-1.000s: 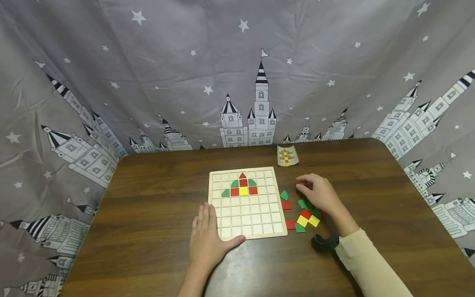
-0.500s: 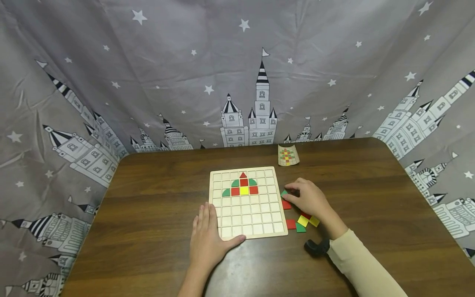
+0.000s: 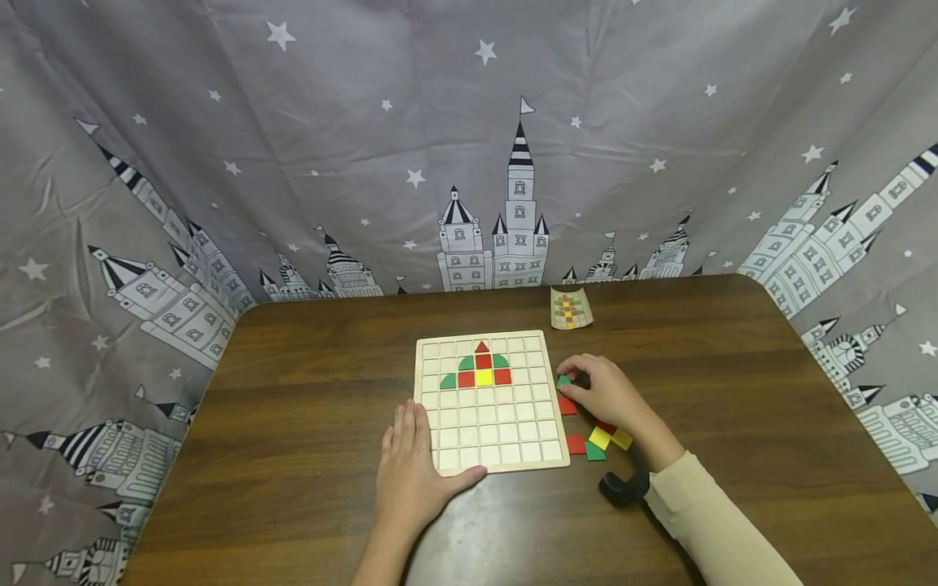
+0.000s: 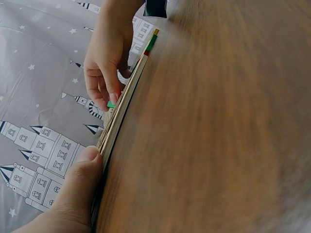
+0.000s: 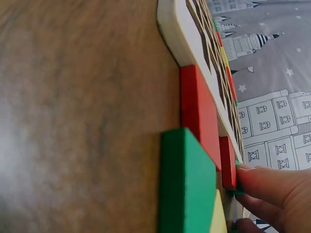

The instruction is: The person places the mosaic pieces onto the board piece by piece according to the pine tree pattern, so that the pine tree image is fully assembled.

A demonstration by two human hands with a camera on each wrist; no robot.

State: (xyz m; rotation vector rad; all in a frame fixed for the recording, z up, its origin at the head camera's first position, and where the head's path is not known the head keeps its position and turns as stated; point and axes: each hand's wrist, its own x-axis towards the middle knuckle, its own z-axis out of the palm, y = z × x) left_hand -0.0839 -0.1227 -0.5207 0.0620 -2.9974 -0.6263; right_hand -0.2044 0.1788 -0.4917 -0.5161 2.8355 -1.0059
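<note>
A pale wooden grid board (image 3: pixel 484 431) lies on the table, with red, green and yellow pieces set in its upper squares. My left hand (image 3: pixel 410 472) rests at the board's near left corner, fingers straight along the left side and thumb (image 4: pixel 82 174) on the near edge. Just right of the board, my right hand (image 3: pixel 601 391) pinches a green quarter-round tile (image 3: pixel 563 381) between thumb and fingers. Close below it lies a red square tile (image 3: pixel 567 405), touching or nearly touching the board's edge. The right hand's other fingers are partly hidden.
Loose tiles lie right of the board: a red one (image 3: pixel 576 443), a green one (image 3: pixel 595 451) and yellow ones (image 3: pixel 600 438), some partly hidden by the right hand. A small pattern card (image 3: pixel 571 309) sits near the table's back edge. Behind hangs a grey castle-print curtain (image 3: pixel 322 146).
My right hand has moved left and slightly nearer, from above the loose tiles to the green tile beside the board, and now pinches it. The left hand stays on the board.
</note>
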